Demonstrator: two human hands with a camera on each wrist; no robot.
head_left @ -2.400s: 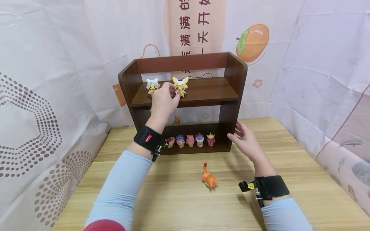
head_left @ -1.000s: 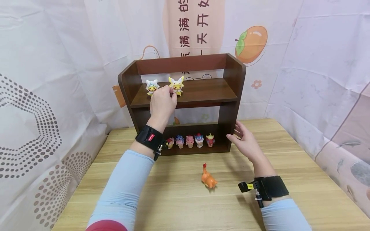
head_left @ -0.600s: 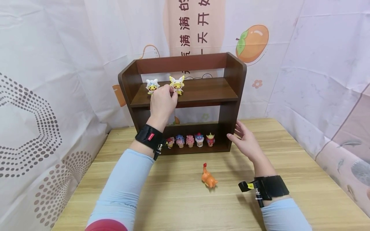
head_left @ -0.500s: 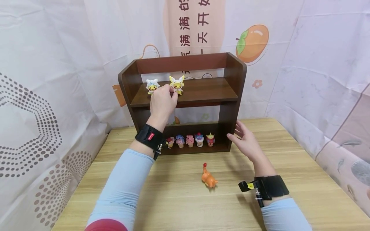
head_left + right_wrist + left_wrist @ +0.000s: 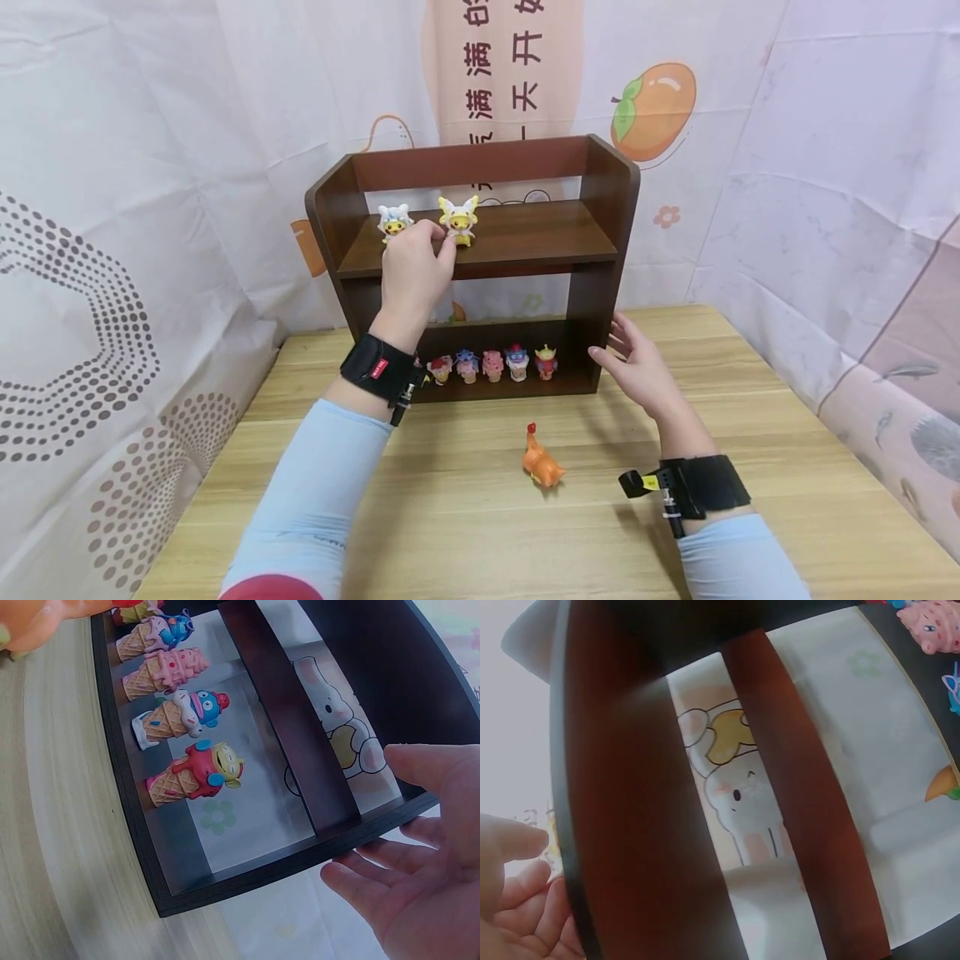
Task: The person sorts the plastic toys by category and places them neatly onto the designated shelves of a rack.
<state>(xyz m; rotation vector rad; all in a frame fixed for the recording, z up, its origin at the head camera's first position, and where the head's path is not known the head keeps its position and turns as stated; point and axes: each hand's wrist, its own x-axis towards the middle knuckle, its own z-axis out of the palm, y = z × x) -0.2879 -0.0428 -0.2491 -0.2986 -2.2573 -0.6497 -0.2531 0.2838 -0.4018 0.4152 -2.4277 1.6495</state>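
My left hand (image 5: 416, 268) is at the upper board of a dark brown two-tier shelf (image 5: 540, 233). Its thumb and index finger lie slightly apart beside a white-and-yellow hooded figurine (image 5: 458, 220), which stands upright on that board. To the left stands another white-hooded figurine (image 5: 394, 221), its lower part hidden by the hand. In the left wrist view the fingers (image 5: 529, 892) show at the left edge; the figurine there is mostly hidden. My right hand (image 5: 637, 367) holds the shelf's right side panel, thumb on the inner side and fingers outside in the right wrist view.
Several ice-cream-cone figurines (image 5: 492, 364) line the lower tier, a green-headed one (image 5: 546, 363) at the right end. An orange animal toy (image 5: 542, 467) with a red tip lies on the wooden table (image 5: 480, 533) before the shelf. Printed cloth (image 5: 750, 208) hangs behind.
The white-and-yellow figurine has shifted slightly left from its first position. My left hand has just drawn a little left, its thumb and index finger parting. The right hand has stayed put.
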